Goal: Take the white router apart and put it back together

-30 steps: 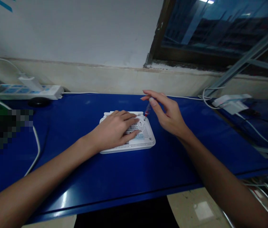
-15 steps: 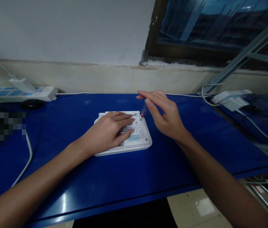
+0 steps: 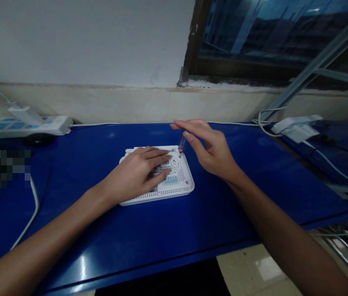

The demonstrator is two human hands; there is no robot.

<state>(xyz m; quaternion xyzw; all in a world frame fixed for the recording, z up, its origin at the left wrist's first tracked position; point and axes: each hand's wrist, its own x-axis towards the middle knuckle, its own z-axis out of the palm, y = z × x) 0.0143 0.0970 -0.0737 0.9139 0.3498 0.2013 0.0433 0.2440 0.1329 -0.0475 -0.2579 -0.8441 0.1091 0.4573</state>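
Observation:
A white perforated device [image 3: 177, 185], lying bottom side up with a small label, rests on the blue table [image 3: 149, 230]. My left hand [image 3: 137, 170] lies flat on it with fingers stretched out, pressing it down. My right hand [image 3: 207, 148] pinches a small red-handled screwdriver [image 3: 181, 146] between thumb and fingertips. The tool stands nearly upright with its tip at the far right corner of the device.
A white power strip [image 3: 22, 125] with a plug sits at the table's back left, with a white cable [image 3: 29, 213] trailing forward. A white adapter and cables [image 3: 294, 127] lie at the back right. A wall and a dark window frame stand behind. The table's front edge is close.
Both hands and the device keep their hold. The view has shifted slightly, so everything sits a little further left in the picture.

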